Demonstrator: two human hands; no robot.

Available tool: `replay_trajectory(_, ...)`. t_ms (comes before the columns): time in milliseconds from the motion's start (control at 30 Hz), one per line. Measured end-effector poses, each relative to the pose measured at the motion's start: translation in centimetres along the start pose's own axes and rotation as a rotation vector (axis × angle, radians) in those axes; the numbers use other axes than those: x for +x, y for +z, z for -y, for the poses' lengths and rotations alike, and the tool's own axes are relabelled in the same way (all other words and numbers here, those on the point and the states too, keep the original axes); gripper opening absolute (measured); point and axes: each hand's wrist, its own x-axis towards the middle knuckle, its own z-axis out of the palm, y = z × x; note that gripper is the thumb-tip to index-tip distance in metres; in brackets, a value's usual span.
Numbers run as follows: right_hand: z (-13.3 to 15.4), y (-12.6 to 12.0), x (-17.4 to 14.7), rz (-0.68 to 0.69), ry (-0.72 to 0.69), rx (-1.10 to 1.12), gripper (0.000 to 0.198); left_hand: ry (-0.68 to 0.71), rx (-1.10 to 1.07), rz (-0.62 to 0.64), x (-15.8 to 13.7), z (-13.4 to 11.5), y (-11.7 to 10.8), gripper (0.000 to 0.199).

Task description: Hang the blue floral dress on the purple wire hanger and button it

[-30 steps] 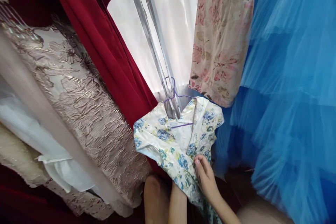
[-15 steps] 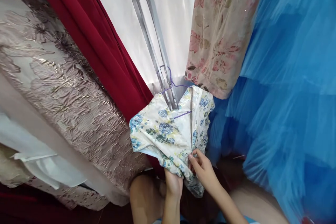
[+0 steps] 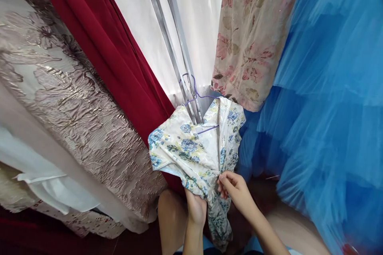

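Note:
A white dress with blue and yellow flowers (image 3: 189, 143) hangs from a thin purple hanger (image 3: 195, 87), its back opening spread along a long slit. My left hand (image 3: 196, 209) is wrapped round the gathered cloth at the waist from below, with its fingers mostly hidden behind the fabric. At the lower end of the slit, my right hand (image 3: 236, 191) pinches the edge of the dress between thumb and forefinger; whether a zip pull lies in that pinch is too small to make out. Below the hands, the skirt falls in a dark bunch.
Metal poles (image 3: 172, 36) rise behind the hanger, against white cloth (image 3: 128, 4). To the left hang a dark red drape (image 3: 119, 63) and a shiny pinkish brocade garment (image 3: 89, 115). A pink-flowered garment (image 3: 254, 40) and blue layered tulle (image 3: 326, 99) hang on the right.
My right hand has shifted slightly right, still pinching at the slit. More of the skirt now hangs down between my hands. My left hand has barely moved.

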Motion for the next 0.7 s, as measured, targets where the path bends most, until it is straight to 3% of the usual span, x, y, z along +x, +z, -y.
replay_trajectory(100, 0.0, -0.2, 0.0, -0.017, -0.013, -0.046, 0.037, 0.199, 0.068, -0.171, 1.0, 0.1, -0.4, 0.066)
replay_trajectory(233, 0.4, -0.3, -0.5, 0.014, -0.027, -0.092, 0.036, 0.798, 0.382, -0.474, 1.5, -1.4, -1.4, 0.051)
replay_trajectory(300, 0.8, 0.0, -0.9, 0.035, -0.016, -0.105, 0.035, 1.03, 0.63, -0.489, 0.9, -2.6, -1.5, 0.058)
replay_trajectory(333, 1.0, 0.2, -1.0, 0.043, -0.009, -0.117, 0.034, 1.094, 0.744, -0.435, 0.5, -3.1, -1.4, 0.059)
replay_trajectory(400, 1.4, 0.6, -1.3, 0.058, -0.018, -0.156, 0.031, 1.097, 0.965, -0.161, -0.4, -3.6, -1.0, 0.05)
replay_trajectory(467, 1.8, 0.9, -1.4, 0.074, -0.049, -0.185, 0.029, 0.959, 1.11, 0.217, -1.1, -3.5, -0.3, 0.037)
replay_trajectory(533, 2.1, 0.9, -1.4, 0.074, -0.071, -0.203, 0.028, 0.797, 1.146, 0.473, -1.5, -2.9, 0.3, 0.036)
replay_trajectory(600, 2.4, 0.6, -1.5, 0.072, -0.068, -0.224, 0.03, 0.728, 1.107, 0.511, -1.7, -2.1, 0.8, 0.038)
replay_trajectory(700, 2.8, 0.1, -1.7, 0.092, -0.066, -0.248, 0.032, 0.709, 1.07, 0.455, -1.7, -1.4, 1.2, 0.033)
